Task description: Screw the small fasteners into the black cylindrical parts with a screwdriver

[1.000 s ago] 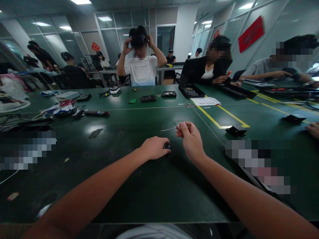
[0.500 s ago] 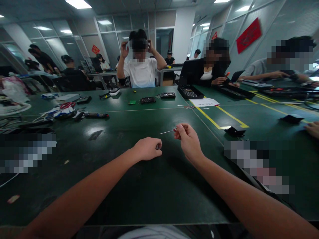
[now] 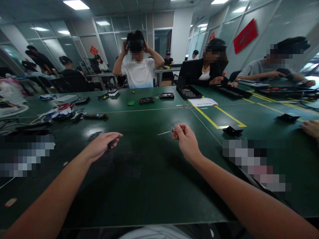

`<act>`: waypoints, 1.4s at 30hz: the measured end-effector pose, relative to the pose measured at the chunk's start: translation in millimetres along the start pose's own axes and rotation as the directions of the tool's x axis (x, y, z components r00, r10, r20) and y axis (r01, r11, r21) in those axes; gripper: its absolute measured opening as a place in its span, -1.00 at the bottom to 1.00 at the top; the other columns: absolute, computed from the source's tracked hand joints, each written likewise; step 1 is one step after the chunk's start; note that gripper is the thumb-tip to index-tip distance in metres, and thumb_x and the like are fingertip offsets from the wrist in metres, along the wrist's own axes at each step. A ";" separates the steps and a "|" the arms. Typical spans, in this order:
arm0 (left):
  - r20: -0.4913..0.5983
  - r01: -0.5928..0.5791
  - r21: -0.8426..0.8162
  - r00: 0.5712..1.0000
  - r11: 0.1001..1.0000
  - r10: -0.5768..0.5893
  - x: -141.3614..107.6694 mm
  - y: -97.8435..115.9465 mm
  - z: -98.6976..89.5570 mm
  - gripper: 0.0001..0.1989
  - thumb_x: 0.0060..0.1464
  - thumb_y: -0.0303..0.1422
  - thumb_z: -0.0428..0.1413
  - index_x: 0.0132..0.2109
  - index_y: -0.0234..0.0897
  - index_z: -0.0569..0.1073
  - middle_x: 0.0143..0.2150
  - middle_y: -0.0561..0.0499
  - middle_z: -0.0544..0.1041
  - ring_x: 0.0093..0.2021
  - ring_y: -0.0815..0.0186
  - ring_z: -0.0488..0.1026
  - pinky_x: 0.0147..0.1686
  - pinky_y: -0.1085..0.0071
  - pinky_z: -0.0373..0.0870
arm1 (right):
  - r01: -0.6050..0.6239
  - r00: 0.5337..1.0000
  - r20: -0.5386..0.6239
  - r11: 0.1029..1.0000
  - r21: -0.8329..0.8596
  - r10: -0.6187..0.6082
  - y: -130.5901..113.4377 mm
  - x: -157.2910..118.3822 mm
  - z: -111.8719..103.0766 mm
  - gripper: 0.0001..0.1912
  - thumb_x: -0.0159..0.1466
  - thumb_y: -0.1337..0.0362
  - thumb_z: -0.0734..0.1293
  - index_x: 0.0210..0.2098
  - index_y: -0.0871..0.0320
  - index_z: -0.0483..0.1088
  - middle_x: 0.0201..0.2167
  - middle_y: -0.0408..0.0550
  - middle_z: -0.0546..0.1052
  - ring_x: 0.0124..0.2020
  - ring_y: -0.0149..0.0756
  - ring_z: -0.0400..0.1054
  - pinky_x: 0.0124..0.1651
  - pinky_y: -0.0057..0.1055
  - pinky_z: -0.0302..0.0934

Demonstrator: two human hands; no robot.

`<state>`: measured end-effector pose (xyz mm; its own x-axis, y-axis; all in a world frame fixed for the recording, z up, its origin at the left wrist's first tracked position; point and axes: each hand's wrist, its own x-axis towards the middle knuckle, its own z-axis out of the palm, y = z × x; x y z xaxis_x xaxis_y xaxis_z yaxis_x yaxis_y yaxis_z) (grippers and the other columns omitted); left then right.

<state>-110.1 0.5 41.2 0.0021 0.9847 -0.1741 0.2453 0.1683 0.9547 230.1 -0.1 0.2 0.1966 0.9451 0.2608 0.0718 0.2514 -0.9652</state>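
My right hand (image 3: pixel 186 141) pinches a screwdriver (image 3: pixel 164 132) above the table. Its thin metal shaft points left, and a bit of red handle shows at the fingertips. Off to the left, my left hand (image 3: pixel 101 146) has its fingers closed around a small dark object (image 3: pixel 113 142), mostly hidden by the hand, so its kind is unclear. Both hands hover over the green table (image 3: pixel 149 192), well apart from each other.
A dark pen-like tool (image 3: pixel 94 116) and a tangle of cables lie at the left. Opened drive-like devices (image 3: pixel 146 100), a green circuit board (image 3: pixel 131 103) and a black parts tray (image 3: pixel 188 92) sit farther back. Black brackets (image 3: pixel 233 131) rest at right. Several people sit around.
My left hand has moved left, away from the screwdriver tip, with the dark object in it. My right hand keeps nearly the same place. The view has shifted slightly.
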 end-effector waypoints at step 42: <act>-0.673 -0.182 -0.545 0.677 0.819 -0.297 -70.1 -47.1 -180.9 -0.70 -0.36 -0.60 0.00 -0.35 -0.34 0.38 -0.37 -0.05 0.31 -0.47 0.31 0.32 -0.59 0.46 0.45 | -0.067 0.997 0.023 0.997 -0.034 0.068 6.8 1.6 3.7 -0.69 0.33 -0.03 0.29 -0.23 0.10 0.39 -0.42 -0.15 0.47 -0.43 -0.30 0.35 -0.28 -0.26 0.25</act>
<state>-297.3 -68.4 52.1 -0.7242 0.6467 -0.2392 -0.3276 -0.0175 0.9446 227.4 4.0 -6.0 0.1780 0.9646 0.1945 0.0913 0.1806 -0.9793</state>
